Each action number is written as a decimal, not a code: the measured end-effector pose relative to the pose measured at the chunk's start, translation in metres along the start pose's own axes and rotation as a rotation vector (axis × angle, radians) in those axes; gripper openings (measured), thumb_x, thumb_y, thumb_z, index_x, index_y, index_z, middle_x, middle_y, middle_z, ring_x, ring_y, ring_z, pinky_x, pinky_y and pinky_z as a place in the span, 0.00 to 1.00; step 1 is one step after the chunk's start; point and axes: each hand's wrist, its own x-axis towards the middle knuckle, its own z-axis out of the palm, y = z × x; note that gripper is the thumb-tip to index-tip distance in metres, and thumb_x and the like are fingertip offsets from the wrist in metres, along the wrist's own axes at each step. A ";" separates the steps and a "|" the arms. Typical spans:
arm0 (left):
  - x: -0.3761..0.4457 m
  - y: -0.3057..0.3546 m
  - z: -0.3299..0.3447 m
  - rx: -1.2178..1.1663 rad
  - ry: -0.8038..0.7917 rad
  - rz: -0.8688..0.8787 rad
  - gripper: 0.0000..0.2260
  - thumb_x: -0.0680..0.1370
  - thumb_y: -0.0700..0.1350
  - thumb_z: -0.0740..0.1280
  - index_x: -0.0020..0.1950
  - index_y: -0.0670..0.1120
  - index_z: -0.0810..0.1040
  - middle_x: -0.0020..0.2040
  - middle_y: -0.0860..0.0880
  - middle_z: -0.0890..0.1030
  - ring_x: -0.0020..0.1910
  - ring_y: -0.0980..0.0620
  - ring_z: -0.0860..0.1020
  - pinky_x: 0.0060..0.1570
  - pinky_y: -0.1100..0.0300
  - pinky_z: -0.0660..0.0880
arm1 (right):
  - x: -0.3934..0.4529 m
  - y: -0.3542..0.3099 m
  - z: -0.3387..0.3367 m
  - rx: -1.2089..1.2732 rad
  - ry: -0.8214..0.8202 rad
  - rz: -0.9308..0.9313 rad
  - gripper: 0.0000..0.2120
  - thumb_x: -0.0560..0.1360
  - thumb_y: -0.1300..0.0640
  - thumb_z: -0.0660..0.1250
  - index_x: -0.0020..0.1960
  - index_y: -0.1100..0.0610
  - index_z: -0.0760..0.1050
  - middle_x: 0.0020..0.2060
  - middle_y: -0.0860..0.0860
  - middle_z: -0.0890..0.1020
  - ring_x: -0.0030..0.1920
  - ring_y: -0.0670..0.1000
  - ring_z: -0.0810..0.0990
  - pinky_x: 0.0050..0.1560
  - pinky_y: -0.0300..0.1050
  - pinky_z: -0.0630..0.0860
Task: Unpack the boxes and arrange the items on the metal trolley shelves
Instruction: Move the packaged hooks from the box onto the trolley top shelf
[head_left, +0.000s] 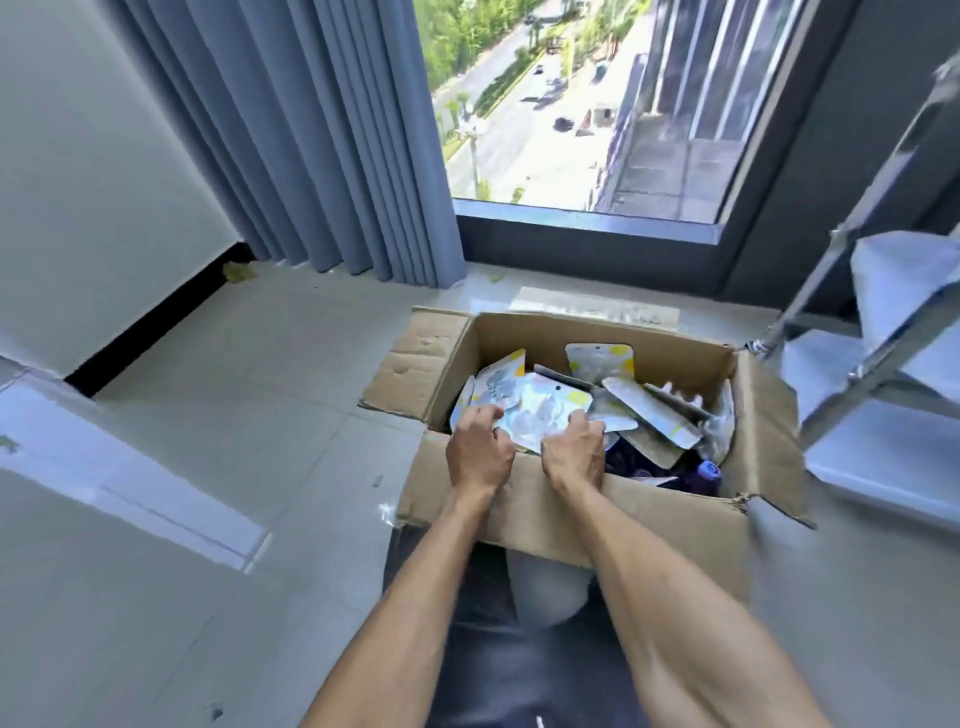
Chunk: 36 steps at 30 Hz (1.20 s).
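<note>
The open cardboard box (571, 509) sits on the floor beside the metal trolley (883, 364), filled with loose foil pouches. The left hand (478, 452) and right hand (574, 452) each pinch one edge of the top pouch (540, 415). The pouch appears light, flexible and slippery; gripping the sealed edges seems safest.

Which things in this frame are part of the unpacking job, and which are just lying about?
Job:
box, open on the floor
packets inside it
left hand and right hand, gripping one packet
trolley, at right

Lying about:
curtain
window
scrap by the wall
</note>
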 end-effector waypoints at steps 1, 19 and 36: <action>0.007 0.011 0.015 0.032 -0.085 0.016 0.14 0.75 0.39 0.62 0.59 0.46 0.80 0.60 0.47 0.79 0.58 0.46 0.76 0.53 0.54 0.72 | 0.006 0.010 -0.007 -0.018 -0.007 0.038 0.17 0.75 0.60 0.61 0.63 0.61 0.70 0.61 0.62 0.71 0.61 0.63 0.70 0.59 0.53 0.70; 0.044 0.022 0.095 0.487 -0.385 0.046 0.11 0.76 0.46 0.57 0.48 0.45 0.78 0.46 0.42 0.83 0.47 0.41 0.80 0.46 0.52 0.71 | 0.057 0.048 -0.015 -0.420 -0.054 -0.020 0.18 0.75 0.49 0.57 0.49 0.58 0.81 0.45 0.57 0.83 0.47 0.59 0.82 0.45 0.47 0.73; 0.070 0.025 0.100 0.545 -0.628 0.009 0.10 0.74 0.46 0.60 0.52 0.46 0.76 0.47 0.45 0.81 0.49 0.42 0.78 0.43 0.50 0.72 | 0.082 0.029 -0.010 -0.516 -0.237 0.172 0.11 0.68 0.51 0.63 0.32 0.56 0.77 0.24 0.55 0.78 0.28 0.59 0.79 0.28 0.44 0.60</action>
